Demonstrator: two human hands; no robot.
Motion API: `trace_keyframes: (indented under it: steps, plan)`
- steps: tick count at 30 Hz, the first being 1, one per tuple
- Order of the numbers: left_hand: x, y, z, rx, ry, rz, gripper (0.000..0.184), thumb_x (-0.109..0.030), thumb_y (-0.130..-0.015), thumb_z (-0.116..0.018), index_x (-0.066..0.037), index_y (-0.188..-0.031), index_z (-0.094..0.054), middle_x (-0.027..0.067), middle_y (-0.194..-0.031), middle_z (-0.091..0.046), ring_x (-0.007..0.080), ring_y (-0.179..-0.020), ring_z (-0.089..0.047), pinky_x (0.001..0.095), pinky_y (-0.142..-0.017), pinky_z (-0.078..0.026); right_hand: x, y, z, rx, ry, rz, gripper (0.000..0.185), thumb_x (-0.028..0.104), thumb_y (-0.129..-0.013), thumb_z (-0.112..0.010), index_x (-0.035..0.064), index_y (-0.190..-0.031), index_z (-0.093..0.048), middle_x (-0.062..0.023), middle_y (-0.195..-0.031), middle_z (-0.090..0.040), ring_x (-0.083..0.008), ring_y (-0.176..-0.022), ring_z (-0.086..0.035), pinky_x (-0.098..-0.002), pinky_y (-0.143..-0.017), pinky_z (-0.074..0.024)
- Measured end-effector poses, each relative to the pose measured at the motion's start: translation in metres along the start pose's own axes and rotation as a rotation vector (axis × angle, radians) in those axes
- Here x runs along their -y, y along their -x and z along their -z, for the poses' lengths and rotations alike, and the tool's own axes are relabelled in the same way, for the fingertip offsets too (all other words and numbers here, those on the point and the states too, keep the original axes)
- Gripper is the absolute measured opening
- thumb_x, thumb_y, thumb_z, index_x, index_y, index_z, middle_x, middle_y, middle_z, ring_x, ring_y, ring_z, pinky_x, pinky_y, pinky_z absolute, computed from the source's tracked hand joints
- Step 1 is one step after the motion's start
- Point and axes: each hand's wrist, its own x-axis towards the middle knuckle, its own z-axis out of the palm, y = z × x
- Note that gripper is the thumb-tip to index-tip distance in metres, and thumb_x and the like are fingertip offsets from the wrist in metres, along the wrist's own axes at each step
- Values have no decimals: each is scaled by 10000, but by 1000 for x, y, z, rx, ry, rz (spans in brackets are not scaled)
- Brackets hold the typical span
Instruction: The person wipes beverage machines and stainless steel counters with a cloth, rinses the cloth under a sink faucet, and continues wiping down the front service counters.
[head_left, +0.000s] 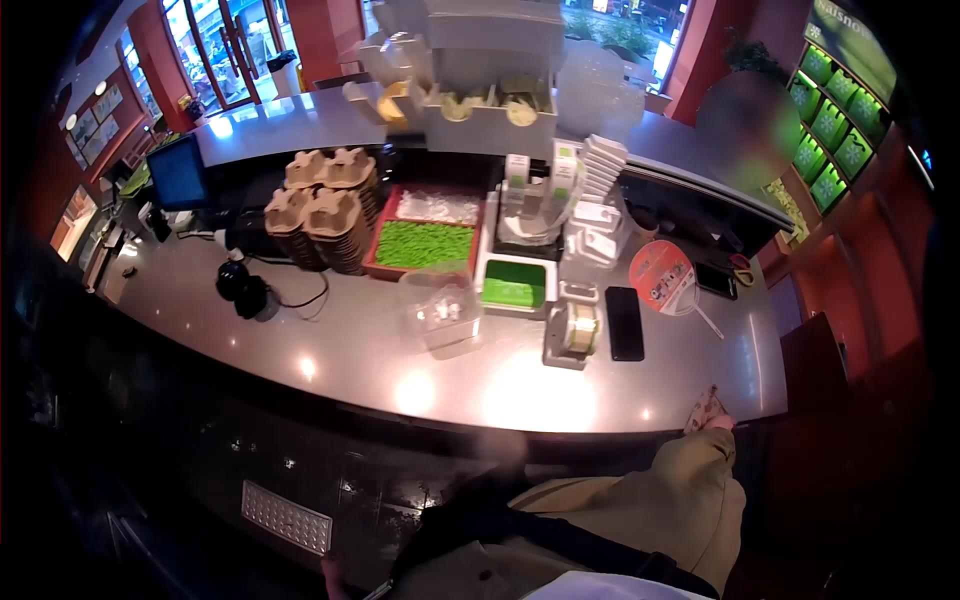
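Note:
At the counter's right front edge is my right hand (722, 424), at the end of a khaki sleeve. It is closed on a small brown-and-white patterned piece (704, 408), paper or cloth, lying at the edge. Low in the picture, a dim bit of skin that looks like my left hand (332, 572) shows beside a thin shiny item; its fingers are hidden in shadow. A black phone (626, 324) lies flat on the counter (350, 350), left of a round red-and-white fan (663, 277) with a white handle.
Stacked cardboard cup carriers (333, 220), a red tray (385, 268) of green packets, a clear plastic bin (440, 315), a green-topped box (514, 284) and a tape dispenser (572, 335) stand on the counter. A dark phone (716, 281) and scissors (741, 270) lie at the right.

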Motion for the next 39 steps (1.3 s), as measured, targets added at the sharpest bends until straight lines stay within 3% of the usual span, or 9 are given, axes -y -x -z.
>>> trace_keyframes:
  steps: [8,10,11,20,25,28,34,37,39]
  plan:
    - [104,14,-30,-140,278,229,288,-224,-710,-596,6,-882,-604,140,-766,-624,213,-703,-604,331,-625,-476,110,162,174,318,-422,1171,235,203,-750,-514,-20,-803,-566,-188,-785,-562,-379,-749,-536,-448,-628,-433]
    - [121,15,-35,-128,567,297,266,-224,-719,-594,2,-858,-618,93,-670,-610,150,-599,-578,281,-544,-458,205,172,192,-153,-389,1726,214,193,-746,-525,-17,-783,-516,-202,-748,-558,-400,-693,-521,-478,-598,-408]
    - [138,17,-41,-76,742,306,259,-220,-723,-592,2,-853,-622,68,-629,-597,119,-553,-558,255,-506,-442,199,224,338,344,-1021,1268,178,163,-763,-498,-9,-809,-505,-235,-767,-541,-410,-713,-519,-467,-606,-413]
    - [174,41,-4,-366,1011,651,218,-136,-735,-568,26,-881,-565,73,-660,-564,136,-518,-535,245,-462,-445,438,381,648,541,-1814,1462,240,204,-798,-561,-17,-891,-541,-91,-747,-590,-140,-666,-538,-263,-621,-435]
    - [178,43,10,-457,976,793,164,-96,-740,-556,35,-838,-561,67,-608,-542,132,-488,-522,251,-413,-412,514,514,724,176,-892,1805,574,412,-819,-461,26,-1230,-357,-210,-1236,-407,-312,-1169,-369,-471,-951,-262]
    - [160,35,23,-545,1081,889,107,-38,-732,-541,41,-803,-554,67,-570,-528,156,-483,-523,262,-402,-410,601,588,704,-162,-1091,1720,621,436,-832,-404,8,-1270,-305,-195,-1371,-195,-290,-1291,-142,-494,-1011,-101]
    - [105,-21,37,-586,1383,1048,91,-72,-766,-532,2,-804,-569,63,-578,-518,161,-477,-506,292,-397,-398,687,656,794,-179,-1137,1899,590,398,-866,-349,-6,-1290,-276,-189,-1342,-267,-297,-1280,-176,-474,-1027,-86]
    - [65,-61,72,-715,1738,852,73,-47,-780,-510,2,-748,-554,77,-558,-483,173,-458,-473,303,-375,-364,713,700,842,-202,-1047,2119,581,388,-871,-344,4,-1299,-265,-182,-1344,-267,-281,-1283,-174,-455,-1035,-86]
    - [101,-57,59,-322,1236,351,102,-105,-785,-499,-10,-771,-534,92,-619,-509,190,-523,-491,313,-445,-394,723,725,882,-238,-978,2216,571,389,-876,-333,19,-1305,-262,-165,-1349,-265,-273,-1280,-183,-422,-1044,-103]
